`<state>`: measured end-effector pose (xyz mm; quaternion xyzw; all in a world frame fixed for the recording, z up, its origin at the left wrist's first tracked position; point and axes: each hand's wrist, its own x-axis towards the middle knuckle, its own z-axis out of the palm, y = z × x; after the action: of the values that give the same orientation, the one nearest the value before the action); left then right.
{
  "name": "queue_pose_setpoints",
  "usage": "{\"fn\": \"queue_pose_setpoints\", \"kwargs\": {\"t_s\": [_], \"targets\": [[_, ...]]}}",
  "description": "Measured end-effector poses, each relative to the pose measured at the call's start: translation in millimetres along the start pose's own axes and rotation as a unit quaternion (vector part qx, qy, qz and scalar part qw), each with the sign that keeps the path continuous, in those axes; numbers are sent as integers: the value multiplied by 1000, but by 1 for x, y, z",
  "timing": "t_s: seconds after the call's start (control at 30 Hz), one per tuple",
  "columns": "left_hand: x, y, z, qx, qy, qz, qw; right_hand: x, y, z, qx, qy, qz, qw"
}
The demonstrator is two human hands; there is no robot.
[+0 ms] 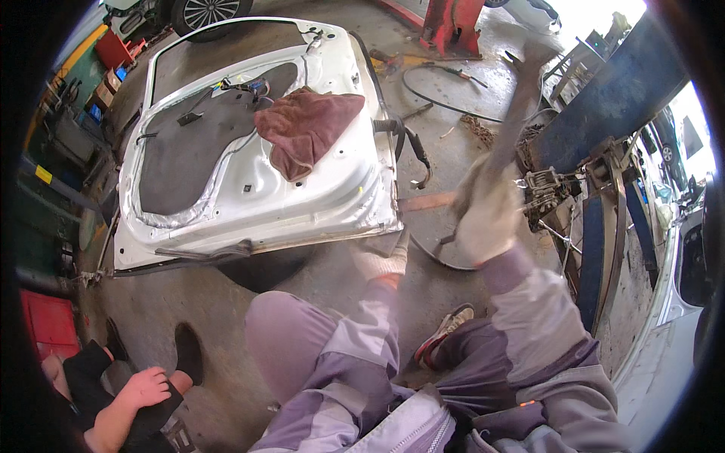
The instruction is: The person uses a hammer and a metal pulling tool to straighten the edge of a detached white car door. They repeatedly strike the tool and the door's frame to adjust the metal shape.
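Observation:
A white car door panel lies inner side up before me, with a reddish-brown cloth on it. My left hand, in a pale knitted glove, is at the door's near right corner and holds a flat dark metal piece against or under the edge. My right hand, also gloved, is blurred and raised to the right of the door, closed around the handle of a hammer whose head points up and away. A wiring bundle lies on the door's dark inner sheet.
A co-worker's bare hand rests on a knee at lower left. A black cable and a rusty chain lie on the floor. A blue lift post stands right, a red post base at the back. A car wheel is beyond the door.

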<state>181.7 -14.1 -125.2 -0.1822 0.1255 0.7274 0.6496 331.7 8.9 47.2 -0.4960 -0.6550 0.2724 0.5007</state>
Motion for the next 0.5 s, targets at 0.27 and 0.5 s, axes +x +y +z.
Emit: {"fn": "queue_pose_setpoints", "kwargs": {"t_s": [0.27,0.5], "targets": [[12,-1,-58,-3,145,-25,989,-4,-9,-7,-269,-134,191,934],[3,9,-6,-35,34,-9,999,31,-94,2,80,3,79,994]]}}
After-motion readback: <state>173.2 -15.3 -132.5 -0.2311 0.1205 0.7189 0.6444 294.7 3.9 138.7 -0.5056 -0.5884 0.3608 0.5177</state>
